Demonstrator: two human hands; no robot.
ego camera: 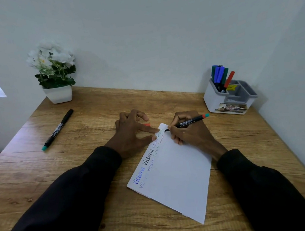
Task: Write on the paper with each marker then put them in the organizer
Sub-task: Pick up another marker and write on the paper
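paper: lying angled at centre, bearing writing
writing marker: touching paper's top corner
spare marker: lying capped, left
organizer: standing right, holding coloured markers

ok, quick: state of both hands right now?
Left hand: open, straight fingers pressing the white paper sheet.
Right hand: holding the black marker with the red-and-teal end, tip at the paper.

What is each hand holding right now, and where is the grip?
Right hand pinches the black marker low on its barrel, near the tip. Left hand grips nothing I can tell; its fingertips press the top edge of the paper.
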